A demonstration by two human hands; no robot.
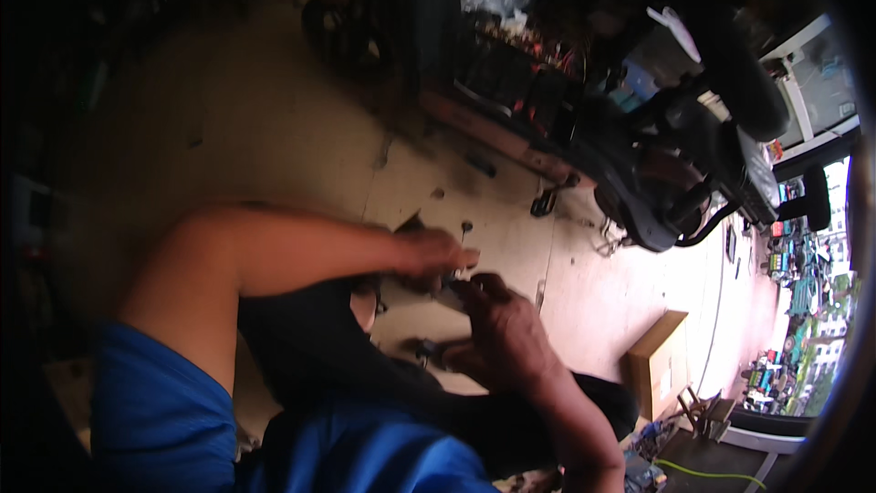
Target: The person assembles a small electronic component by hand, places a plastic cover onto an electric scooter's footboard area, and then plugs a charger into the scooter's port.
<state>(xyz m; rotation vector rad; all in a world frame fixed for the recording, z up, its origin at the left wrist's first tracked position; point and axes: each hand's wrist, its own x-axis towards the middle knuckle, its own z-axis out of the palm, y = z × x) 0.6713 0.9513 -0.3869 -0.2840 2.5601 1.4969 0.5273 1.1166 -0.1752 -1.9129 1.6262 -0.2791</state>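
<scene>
My left hand, blurred by motion, meets my right hand near the middle of the view, its fingers curled. My right hand has its fingers bent round a small greyish thing just beside the left fingers; what it is I cannot make out, and the left hand hides part of it. Below them are my legs in black trousers and my blue shirt. Part of a foot shows under my left forearm.
A black scooter stands at upper right, beside a bench cluttered with parts. A dark wheel is at the back. A cardboard box lies at the right, near a yellow-green hose. Parked scooters show outside through a doorway.
</scene>
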